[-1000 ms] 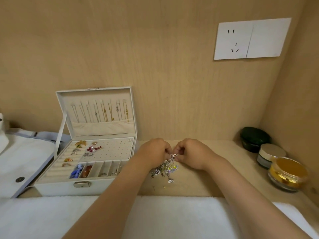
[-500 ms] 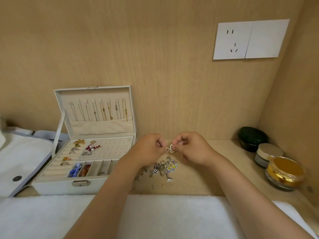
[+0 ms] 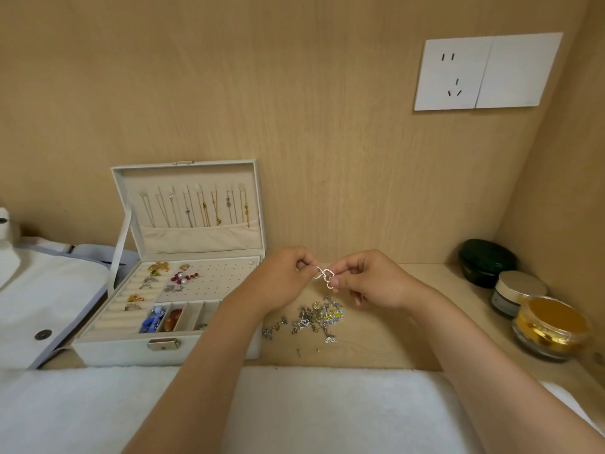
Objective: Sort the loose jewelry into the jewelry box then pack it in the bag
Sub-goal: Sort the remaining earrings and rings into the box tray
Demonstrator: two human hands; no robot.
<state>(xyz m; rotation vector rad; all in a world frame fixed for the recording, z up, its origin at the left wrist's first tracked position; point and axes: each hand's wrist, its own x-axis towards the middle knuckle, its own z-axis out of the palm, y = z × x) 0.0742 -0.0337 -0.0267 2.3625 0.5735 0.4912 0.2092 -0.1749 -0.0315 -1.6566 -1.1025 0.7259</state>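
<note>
Earrings (image 3: 325,277), heart-shaped, now hang lifted clear of the loose pile (image 3: 319,317), pinched between my left hand (image 3: 281,283) and right hand (image 3: 376,283); next they belong in the open jewelry box (image 3: 170,350) beside.

The white jewelry box (image 3: 170,350) stands on the counter with its lid propped upright and thin necklaces (image 3: 196,209) hanging inside it, while its tray holds gold brooches, red and pearl earrings on the perforated pad, and a blue piece and an amber piece in the front compartments. Just right of the box lies the loose jewelry (image 3: 319,317), a small tangled heap of silver and yellow bits, and above it a pair of linked rose-gold hearts (image 3: 325,276) is pinched between the left hand (image 3: 281,280) and the right hand (image 3: 373,283). The white bag (image 3: 49,290) with pale blue trim and a dark snap lies flat, touching the box's left side.
</note>
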